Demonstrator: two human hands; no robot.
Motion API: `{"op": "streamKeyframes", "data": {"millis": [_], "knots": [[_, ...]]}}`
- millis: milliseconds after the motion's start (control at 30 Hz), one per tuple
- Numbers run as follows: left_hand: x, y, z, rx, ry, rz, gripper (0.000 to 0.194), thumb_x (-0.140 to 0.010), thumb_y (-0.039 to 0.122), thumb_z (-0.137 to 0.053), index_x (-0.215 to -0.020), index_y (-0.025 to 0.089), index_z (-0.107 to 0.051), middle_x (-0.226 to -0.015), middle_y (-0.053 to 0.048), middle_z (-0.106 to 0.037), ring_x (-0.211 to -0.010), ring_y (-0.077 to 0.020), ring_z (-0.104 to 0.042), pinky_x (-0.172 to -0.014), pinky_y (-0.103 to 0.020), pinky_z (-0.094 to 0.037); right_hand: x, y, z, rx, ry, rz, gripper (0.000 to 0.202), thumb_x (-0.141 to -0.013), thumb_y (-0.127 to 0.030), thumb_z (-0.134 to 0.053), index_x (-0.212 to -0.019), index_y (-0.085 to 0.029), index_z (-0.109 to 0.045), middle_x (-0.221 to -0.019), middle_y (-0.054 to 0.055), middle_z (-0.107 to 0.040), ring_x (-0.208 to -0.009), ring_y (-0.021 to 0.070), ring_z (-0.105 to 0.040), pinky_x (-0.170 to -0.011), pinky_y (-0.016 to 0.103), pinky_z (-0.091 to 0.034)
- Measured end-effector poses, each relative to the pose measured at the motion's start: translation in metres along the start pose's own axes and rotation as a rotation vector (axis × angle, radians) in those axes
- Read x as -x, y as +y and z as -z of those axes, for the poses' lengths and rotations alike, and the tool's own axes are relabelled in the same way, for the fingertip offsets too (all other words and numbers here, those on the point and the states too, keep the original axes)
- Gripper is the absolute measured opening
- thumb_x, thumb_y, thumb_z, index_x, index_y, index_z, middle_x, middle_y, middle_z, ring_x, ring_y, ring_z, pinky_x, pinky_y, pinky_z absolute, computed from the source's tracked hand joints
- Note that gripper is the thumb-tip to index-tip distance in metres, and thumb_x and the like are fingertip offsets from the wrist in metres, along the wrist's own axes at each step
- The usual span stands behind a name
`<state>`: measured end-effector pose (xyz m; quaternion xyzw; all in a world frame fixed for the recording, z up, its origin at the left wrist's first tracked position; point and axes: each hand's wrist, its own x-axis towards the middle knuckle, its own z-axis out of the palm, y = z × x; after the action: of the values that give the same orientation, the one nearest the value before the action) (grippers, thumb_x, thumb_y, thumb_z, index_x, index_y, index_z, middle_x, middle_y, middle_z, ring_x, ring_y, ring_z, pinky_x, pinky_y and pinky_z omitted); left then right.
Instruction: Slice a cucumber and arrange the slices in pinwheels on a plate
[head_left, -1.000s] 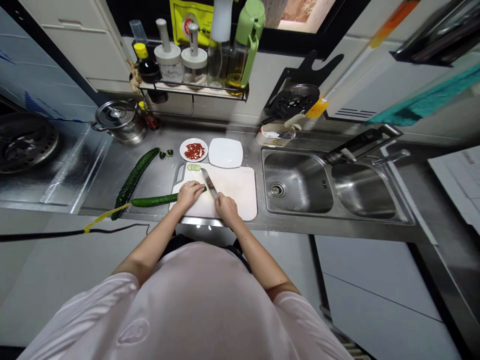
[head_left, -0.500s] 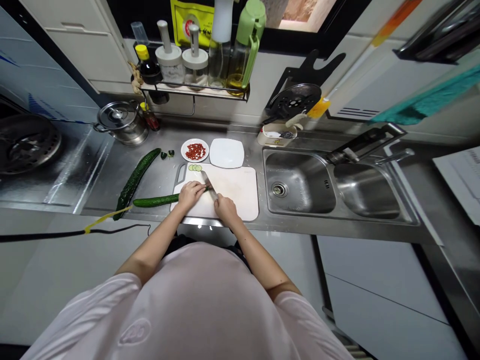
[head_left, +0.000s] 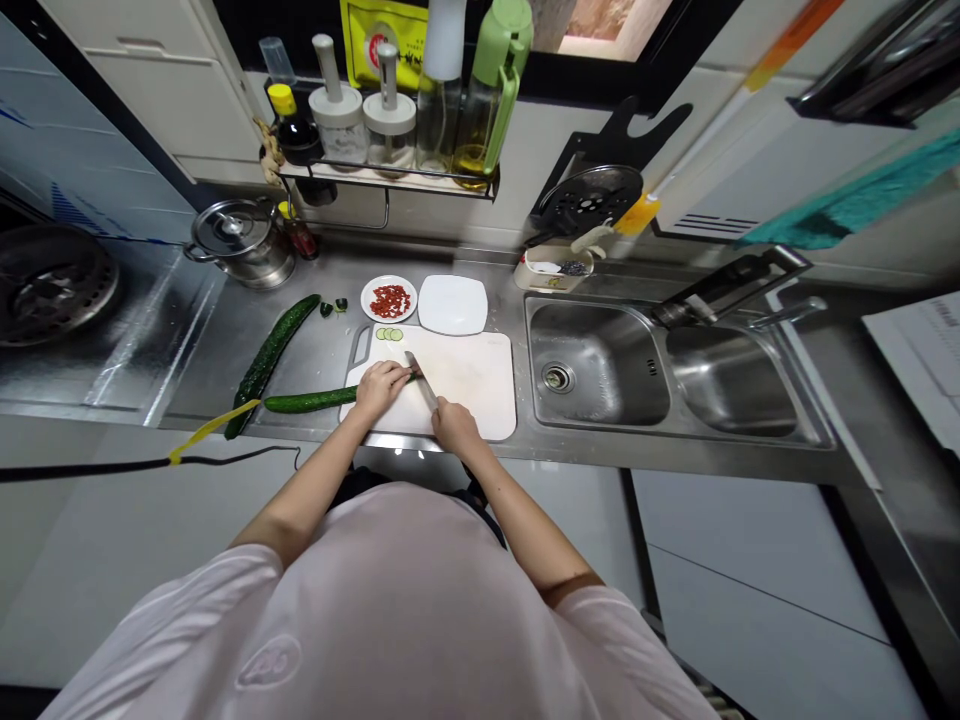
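My left hand (head_left: 381, 390) is closed over the right end of a long green cucumber (head_left: 311, 401), which lies partly on the white cutting board (head_left: 476, 390) and reaches left over the steel counter. My right hand (head_left: 454, 425) grips the handle of a knife (head_left: 422, 381). Its blade slants up and left, close against the cucumber's cut end beside my left fingers. A few pale cucumber slices (head_left: 389, 334) rest at the board's upper left. A second cucumber (head_left: 274, 360) lies on the counter farther left, with small dark green end pieces (head_left: 341, 304) above.
Behind the board are a plate of chopped red pieces (head_left: 391, 299) and a white square plate (head_left: 453, 305). A double sink (head_left: 600, 365) is on the right. A lidded pot (head_left: 241, 243) stands back left, and a bottle rack (head_left: 390, 181) hangs above.
The knife and my right hand have shifted slightly right and down, with the blade tip lower. My left hand stays on the cucumber.
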<state>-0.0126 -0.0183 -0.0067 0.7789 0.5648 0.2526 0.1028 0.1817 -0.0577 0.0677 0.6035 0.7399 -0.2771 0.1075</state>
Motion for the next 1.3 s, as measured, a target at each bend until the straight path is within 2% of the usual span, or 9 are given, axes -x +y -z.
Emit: {"op": "streamKeyframes", "data": {"millis": [300,967,1300], "knots": [[-0.002,0.001,0.001,0.028,-0.008,0.008,0.029,-0.094,0.037,-0.046,-0.104,0.026,-0.071,-0.097,-0.006,-0.066,-0.092,-0.0194,-0.057,-0.083,-0.034,-0.045,0.008,0.007,0.002,0.007,-0.026,0.009,0.025,-0.092,-0.019,-0.039,-0.112,-0.016,-0.054,-0.101,0.013,-0.067,-0.093,0.024,-0.063,-0.075,0.03,-0.043],[-0.004,-0.002,0.0,0.067,-0.022,0.032,0.028,-0.093,0.037,-0.048,-0.101,0.025,-0.072,-0.095,-0.006,-0.067,-0.092,-0.0194,-0.058,-0.083,-0.033,-0.045,-0.013,-0.007,0.011,-0.02,0.022,0.042,0.029,-0.093,-0.016,-0.036,-0.115,-0.015,-0.054,-0.104,0.013,-0.067,-0.098,0.0231,-0.063,-0.08,0.03,-0.044],[-0.005,-0.004,-0.003,0.084,-0.011,0.036,0.027,-0.092,0.037,-0.049,-0.098,0.024,-0.072,-0.096,-0.006,-0.068,-0.092,-0.0193,-0.059,-0.086,-0.035,-0.045,0.005,0.004,0.003,0.016,-0.024,0.018,0.027,-0.093,-0.017,-0.037,-0.114,-0.015,-0.055,-0.103,0.014,-0.067,-0.095,0.0238,-0.064,-0.077,0.031,-0.044]]}}
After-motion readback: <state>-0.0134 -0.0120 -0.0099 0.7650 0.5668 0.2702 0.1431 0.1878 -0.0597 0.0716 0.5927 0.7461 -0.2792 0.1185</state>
